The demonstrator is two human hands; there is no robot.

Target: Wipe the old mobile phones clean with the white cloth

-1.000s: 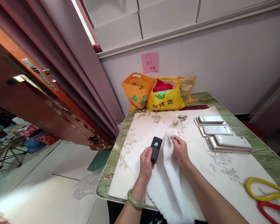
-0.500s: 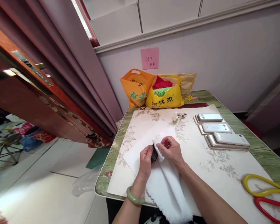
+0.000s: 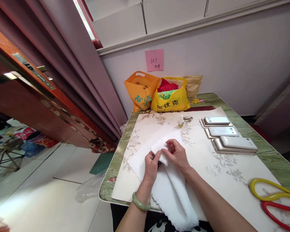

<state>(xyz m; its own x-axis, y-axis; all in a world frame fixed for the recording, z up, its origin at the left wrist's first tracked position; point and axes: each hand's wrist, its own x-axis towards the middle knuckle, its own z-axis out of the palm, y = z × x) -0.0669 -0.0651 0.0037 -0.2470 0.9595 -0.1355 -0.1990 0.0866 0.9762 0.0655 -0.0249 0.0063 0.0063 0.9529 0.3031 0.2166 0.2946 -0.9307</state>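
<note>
Near the front of the table, my left hand (image 3: 151, 165) is closed round a small black object (image 3: 159, 163), with its thumb on a fold of white cloth (image 3: 168, 196). Most of the black object is hidden by the cloth and fingers, so its kind is unclear. Thumb and fingers of my right hand (image 3: 177, 154) pinch the cloth over it. The rest of the fluffy cloth, with its zigzag edge, spreads on the table and hangs over the front edge. A green bangle (image 3: 141, 202) circles my left wrist.
Several phones (image 3: 238, 143) lie in stacks at the right, above scissors with yellow and red handles (image 3: 270, 195). Behind my hands are a small bottle (image 3: 181, 120) and glasses (image 3: 188, 119). Orange (image 3: 141, 91) and yellow (image 3: 170, 101) bags stand against the wall.
The cloth's folded end has been drawn left over the black object, covering more of it. My left thumb now presses on the cloth; my right hand still pinches it.
</note>
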